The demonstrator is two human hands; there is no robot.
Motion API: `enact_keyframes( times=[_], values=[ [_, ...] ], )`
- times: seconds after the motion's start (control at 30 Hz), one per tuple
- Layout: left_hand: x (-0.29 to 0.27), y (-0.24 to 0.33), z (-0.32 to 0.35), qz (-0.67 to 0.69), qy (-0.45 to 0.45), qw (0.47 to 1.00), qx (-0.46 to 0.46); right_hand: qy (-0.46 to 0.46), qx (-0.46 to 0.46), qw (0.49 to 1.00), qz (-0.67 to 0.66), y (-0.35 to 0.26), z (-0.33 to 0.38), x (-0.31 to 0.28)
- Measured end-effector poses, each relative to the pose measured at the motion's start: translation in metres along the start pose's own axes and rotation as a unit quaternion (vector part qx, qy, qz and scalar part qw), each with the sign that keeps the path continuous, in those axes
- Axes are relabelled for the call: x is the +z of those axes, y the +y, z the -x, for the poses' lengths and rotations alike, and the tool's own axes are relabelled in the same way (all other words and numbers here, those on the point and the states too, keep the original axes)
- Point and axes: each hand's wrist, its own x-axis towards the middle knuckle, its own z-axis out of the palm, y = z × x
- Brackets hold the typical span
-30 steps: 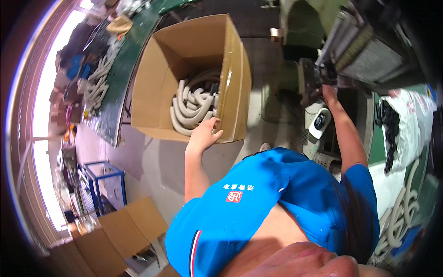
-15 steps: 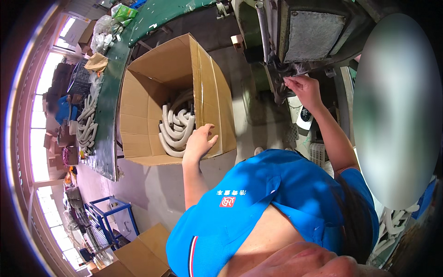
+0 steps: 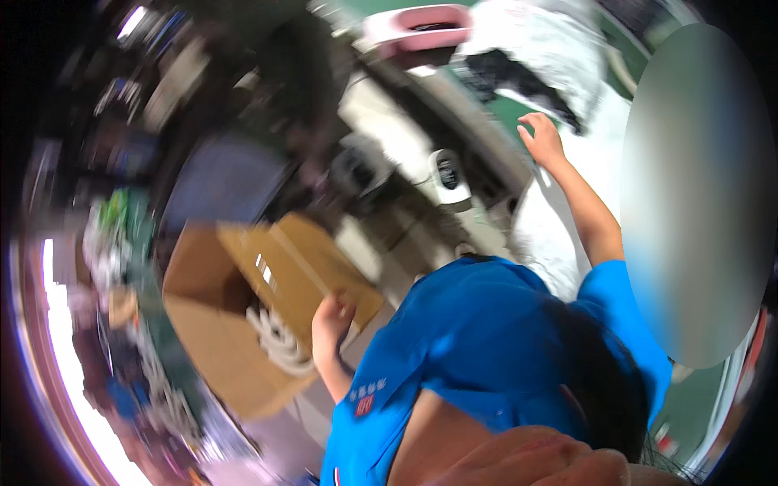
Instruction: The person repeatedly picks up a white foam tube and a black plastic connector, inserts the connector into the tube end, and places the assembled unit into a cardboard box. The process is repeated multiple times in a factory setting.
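Cardboard box (image 3: 243,316) sits at eight o'clock, ribbed white hoses (image 3: 279,340) coiled inside; our left hand (image 3: 334,317) rests on its flap, fingers loosely curled. Our right hand (image 3: 541,139), fingers spread and empty, reaches at one o'clock beside grey machinery (image 3: 421,121).

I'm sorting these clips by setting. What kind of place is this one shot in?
Probably a workshop or small factory floor. An open cardboard box holds coiled pale hoses, grey machinery stands at a green-topped workbench, and more goods lie blurred along the left side.
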Motion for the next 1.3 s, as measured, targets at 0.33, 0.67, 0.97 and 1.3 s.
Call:
enact_keyframes(
  times=[0.33,0.67,0.97,1.3],
  values=[
    [0.014,0.098,-0.062,-0.224,-0.122,0.959,0.125,-0.024,0.548,0.754,0.361,0.271,0.152,-0.208],
    [0.153,0.266,-0.103,0.121,-0.325,0.894,0.285,-0.214,0.28,0.884,-0.308,0.067,0.119,-0.108],
    [0.096,0.273,-0.113,0.49,-0.249,0.814,0.187,-0.075,0.108,0.986,-0.104,0.087,0.005,-0.047],
    [-0.08,0.194,0.002,0.31,-0.093,0.898,0.299,-0.246,0.156,0.907,0.303,0.141,-0.053,0.029]
  ],
)
